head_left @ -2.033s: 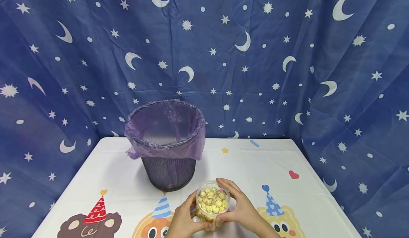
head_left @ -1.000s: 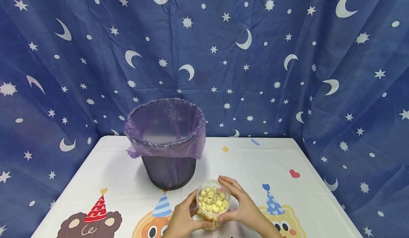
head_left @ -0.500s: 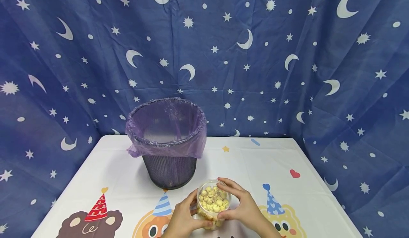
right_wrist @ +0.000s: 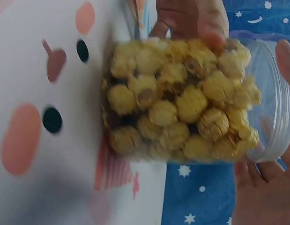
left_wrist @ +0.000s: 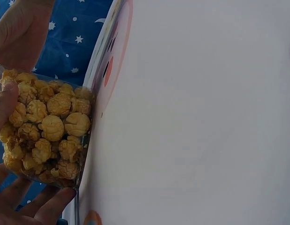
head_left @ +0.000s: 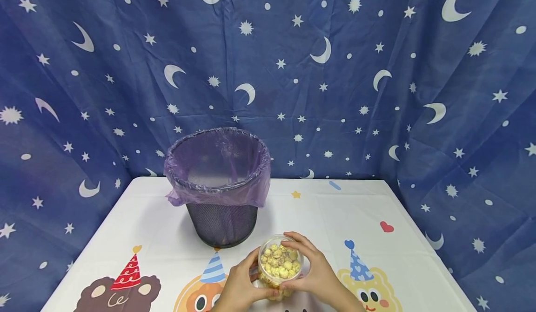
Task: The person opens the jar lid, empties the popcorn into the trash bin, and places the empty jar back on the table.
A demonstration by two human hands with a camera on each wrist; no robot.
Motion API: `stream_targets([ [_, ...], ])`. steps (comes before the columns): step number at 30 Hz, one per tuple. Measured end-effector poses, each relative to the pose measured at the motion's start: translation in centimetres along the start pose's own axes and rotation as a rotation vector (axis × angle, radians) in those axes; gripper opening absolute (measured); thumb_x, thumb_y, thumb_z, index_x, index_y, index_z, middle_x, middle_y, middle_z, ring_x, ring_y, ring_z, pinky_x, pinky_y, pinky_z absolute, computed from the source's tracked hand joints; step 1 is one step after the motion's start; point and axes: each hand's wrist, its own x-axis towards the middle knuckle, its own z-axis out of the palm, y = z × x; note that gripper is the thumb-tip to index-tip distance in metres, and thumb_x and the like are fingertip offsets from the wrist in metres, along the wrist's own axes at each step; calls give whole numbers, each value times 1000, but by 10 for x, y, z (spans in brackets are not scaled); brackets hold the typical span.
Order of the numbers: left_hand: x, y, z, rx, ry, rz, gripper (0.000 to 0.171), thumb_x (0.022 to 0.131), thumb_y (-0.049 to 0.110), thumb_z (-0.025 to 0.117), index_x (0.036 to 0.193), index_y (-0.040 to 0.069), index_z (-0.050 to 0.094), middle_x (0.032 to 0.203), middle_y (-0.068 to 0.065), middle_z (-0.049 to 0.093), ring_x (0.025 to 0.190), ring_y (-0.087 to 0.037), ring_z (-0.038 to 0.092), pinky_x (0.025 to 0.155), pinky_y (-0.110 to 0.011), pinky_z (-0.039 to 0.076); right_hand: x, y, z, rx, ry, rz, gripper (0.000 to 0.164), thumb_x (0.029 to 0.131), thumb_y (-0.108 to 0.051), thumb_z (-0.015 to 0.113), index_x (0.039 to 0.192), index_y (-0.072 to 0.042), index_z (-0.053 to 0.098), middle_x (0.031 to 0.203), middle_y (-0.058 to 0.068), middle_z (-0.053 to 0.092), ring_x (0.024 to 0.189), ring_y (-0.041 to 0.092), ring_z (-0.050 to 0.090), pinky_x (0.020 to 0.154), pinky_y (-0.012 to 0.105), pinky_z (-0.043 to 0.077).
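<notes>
A clear plastic jar of popcorn [head_left: 276, 261] stands upright at the front middle of the table, its base on or close to the cloth. My left hand [head_left: 242, 285] grips the jar's body from the left, thumb in front and fingers behind. At the top, my right hand [head_left: 317, 271] holds the clear round lid [right_wrist: 275, 101] by its rim, thumb near and fingers on the far side. Popcorn fills most of the jar, as the left wrist view shows. Whether the lid is loose or tight is not visible.
Behind and left of the jar stands a black mesh wastebasket [head_left: 224, 223] lined with a purple bag [head_left: 222, 193]. A white cloth with cartoon animals covers the table [head_left: 335, 219]. Blue star-patterned curtains [head_left: 268, 70] close off the back and sides.
My right hand's fingers and thumb have shifted slightly leftward around the lid. The left hand and jar stay nearly where they were.
</notes>
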Motion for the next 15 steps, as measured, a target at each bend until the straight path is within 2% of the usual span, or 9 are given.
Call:
stream_targets([
  [4,0,-1,-1,-10,-8,-10,104,65,36,91,148,4,38,140,-17,54,121,-36,58,92,-33,59,4,2,-7,20,-81,-13,77,64,-42,89,134,-30,59,152,-8,42,142,26,39,110,68,34],
  [8,1,-1,-3,-24,-12,-23,104,65,35,92,148,4,38,141,-17,52,121,-36,58,93,-32,58,7,3,-11,60,-140,-19,78,67,-36,90,137,-27,58,155,-6,38,144,32,34,109,74,29],
  [11,1,-1,-3,-26,-12,-25,104,65,35,92,149,3,37,142,-18,51,122,-36,58,93,-32,58,3,3,-10,70,-125,-5,82,65,-30,91,140,-24,55,157,-4,34,143,35,33,108,75,27],
  [15,1,-1,-1,-5,-12,-20,105,66,37,91,149,2,37,141,-19,52,121,-37,58,92,-33,58,-7,3,-2,84,-41,27,86,64,-26,91,141,-19,53,155,1,35,141,33,35,108,72,32],
])
